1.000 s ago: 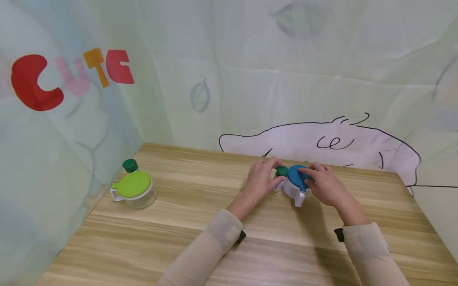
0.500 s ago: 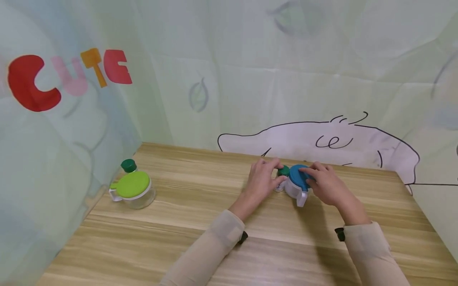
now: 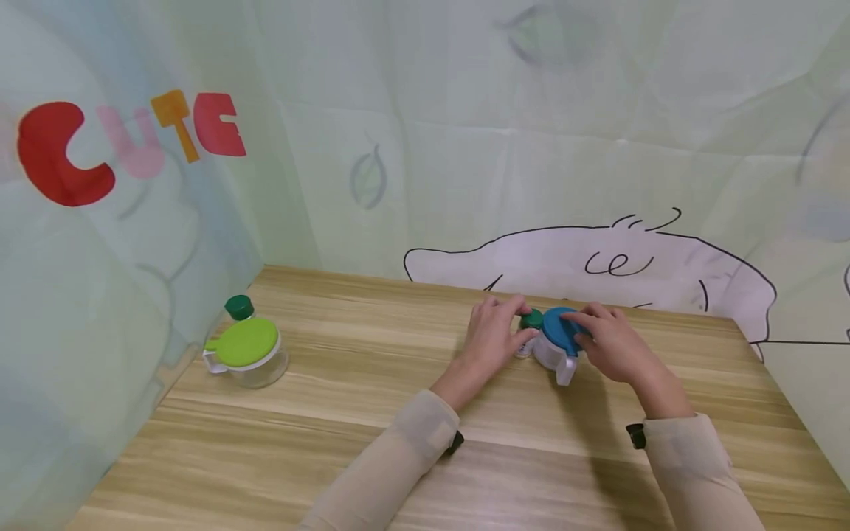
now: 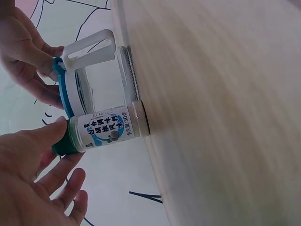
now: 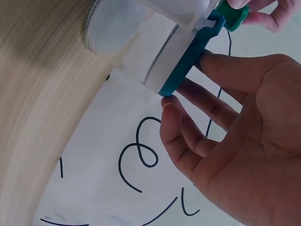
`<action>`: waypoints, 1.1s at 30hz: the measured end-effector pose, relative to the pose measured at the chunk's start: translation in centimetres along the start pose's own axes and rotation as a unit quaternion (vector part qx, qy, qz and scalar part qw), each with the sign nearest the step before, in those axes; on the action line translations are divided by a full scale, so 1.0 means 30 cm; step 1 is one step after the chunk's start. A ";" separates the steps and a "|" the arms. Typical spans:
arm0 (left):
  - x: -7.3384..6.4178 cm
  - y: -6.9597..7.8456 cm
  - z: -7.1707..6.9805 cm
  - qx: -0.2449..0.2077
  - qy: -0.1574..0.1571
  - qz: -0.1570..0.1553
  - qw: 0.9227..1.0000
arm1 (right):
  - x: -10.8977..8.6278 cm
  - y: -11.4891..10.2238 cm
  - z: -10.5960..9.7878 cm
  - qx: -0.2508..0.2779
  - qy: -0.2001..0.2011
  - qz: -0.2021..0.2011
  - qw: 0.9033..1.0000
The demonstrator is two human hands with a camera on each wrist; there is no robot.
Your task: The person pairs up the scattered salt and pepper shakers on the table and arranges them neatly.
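In the head view my left hand (image 3: pixel 493 338) pinches the green cap (image 3: pixel 532 319) of a small seasoning bottle. The bottle (image 4: pixel 109 128) stands upright on the table, its printed label showing in the left wrist view. Against its right side stands a clear seasoning jar (image 4: pixel 104 81) with a white handle (image 3: pixel 567 369) and a blue lid (image 3: pixel 561 329). My right hand (image 3: pixel 619 348) holds the lid from above, thumb and fingers bent over its top and edge. The handle faces me.
At the table's left edge stands a similar jar with a lime-green lid (image 3: pixel 248 342). Just behind it is another green-capped bottle (image 3: pixel 240 307). A printed cloth wall (image 3: pixel 345 221) borders the wooden table (image 3: pixel 319 413) at the back and left.
Both hands have shifted slightly to the right, and the bottle and the blue-lidded jar have moved with them, side by side. The lime-lidded jar and the other bottle stay put.
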State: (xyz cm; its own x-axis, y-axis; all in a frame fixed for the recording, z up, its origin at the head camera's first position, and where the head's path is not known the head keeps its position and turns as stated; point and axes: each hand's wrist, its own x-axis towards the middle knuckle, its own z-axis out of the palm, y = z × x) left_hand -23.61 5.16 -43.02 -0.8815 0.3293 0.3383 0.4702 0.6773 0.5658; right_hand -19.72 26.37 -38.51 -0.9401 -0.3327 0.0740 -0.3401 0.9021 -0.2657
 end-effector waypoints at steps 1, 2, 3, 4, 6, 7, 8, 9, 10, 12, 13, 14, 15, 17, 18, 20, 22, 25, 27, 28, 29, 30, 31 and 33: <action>-0.001 0.000 0.001 -0.004 -0.002 -0.005 1.000 | 0.000 0.001 0.002 0.000 0.001 -0.001 1.000; -0.001 0.001 0.002 -0.006 -0.005 -0.010 1.000 | -0.001 0.000 0.003 0.001 0.001 -0.001 1.000; -0.002 0.001 0.003 -0.008 -0.008 -0.015 1.000 | -0.001 0.000 0.005 0.001 0.001 0.000 1.000; -0.003 0.001 0.003 -0.008 -0.012 -0.020 1.000 | -0.002 0.000 0.006 0.002 0.001 0.000 1.000; -0.006 -0.001 0.005 -0.002 -0.021 -0.023 1.000 | -0.002 -0.001 0.011 0.003 0.003 0.000 1.000; -0.007 -0.002 0.006 0.001 -0.025 -0.023 0.999 | -0.004 -0.002 0.013 0.003 0.003 0.000 1.000; -0.008 -0.003 0.007 0.005 -0.028 -0.021 0.999 | -0.005 -0.002 0.015 0.004 0.004 -0.001 1.000; -0.008 -0.005 0.007 0.007 -0.032 -0.018 0.999 | -0.007 -0.002 0.016 0.004 0.006 -0.002 1.000; -0.009 -0.006 0.007 0.009 -0.036 -0.016 0.999 | -0.008 -0.002 0.017 0.004 0.009 -0.005 1.000; -0.009 -0.010 0.005 0.010 -0.039 -0.016 0.999 | -0.009 -0.002 0.020 0.005 0.014 -0.009 1.000; -0.009 -0.012 0.003 0.011 -0.039 -0.017 0.999 | -0.008 -0.003 0.022 0.006 0.016 -0.011 1.000; -0.009 -0.014 0.000 0.009 -0.040 -0.017 0.999 | -0.008 -0.004 0.023 0.008 0.018 -0.013 1.000; -0.009 -0.017 -0.003 0.010 -0.040 -0.018 0.999 | -0.007 -0.005 0.024 0.009 0.019 -0.013 1.000; -0.010 -0.023 -0.011 0.013 -0.042 -0.017 0.999 | -0.007 -0.009 0.027 0.012 0.020 -0.012 1.000; -0.011 -0.025 -0.016 0.012 -0.044 -0.015 0.999 | -0.007 -0.009 0.030 0.014 0.022 -0.011 1.000; -0.015 -0.030 -0.026 0.006 -0.047 -0.009 0.999 | -0.009 -0.011 0.032 0.019 0.027 -0.007 0.999; -0.019 -0.034 -0.039 0.011 -0.050 -0.005 0.999 | -0.010 -0.013 0.032 0.024 0.035 -0.001 0.999; -0.024 -0.039 -0.058 0.015 -0.050 0.001 0.999 | -0.009 -0.019 0.028 0.033 0.049 0.008 0.998; -0.027 -0.043 -0.071 0.024 -0.050 0.006 0.998 | -0.005 -0.025 0.021 0.036 0.059 0.015 0.998; -0.028 -0.045 -0.077 0.026 -0.050 0.010 0.998 | -0.003 -0.026 0.017 0.034 0.064 0.018 0.997; -0.028 -0.047 -0.084 0.028 -0.049 0.015 0.998 | 0.000 -0.029 0.013 0.033 0.069 0.021 0.997; -0.029 -0.048 -0.091 0.031 -0.048 0.020 0.998 | 0.003 -0.032 0.009 0.032 0.073 0.026 0.996; -0.029 -0.050 -0.097 0.036 -0.047 0.024 0.998 | 0.007 -0.034 0.006 0.030 0.076 0.031 0.996; -0.030 -0.054 -0.106 0.046 -0.048 0.031 0.997 | 0.014 -0.042 0.002 0.027 0.081 0.043 0.995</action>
State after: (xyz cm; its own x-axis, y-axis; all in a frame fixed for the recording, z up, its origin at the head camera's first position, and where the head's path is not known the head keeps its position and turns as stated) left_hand -23.45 1.67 -41.84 -0.8535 0.4301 0.2942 0.5211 0.7106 0.4727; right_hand -19.69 25.09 -38.20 -0.9582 -0.2026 0.2019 -0.2611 0.9077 -0.3285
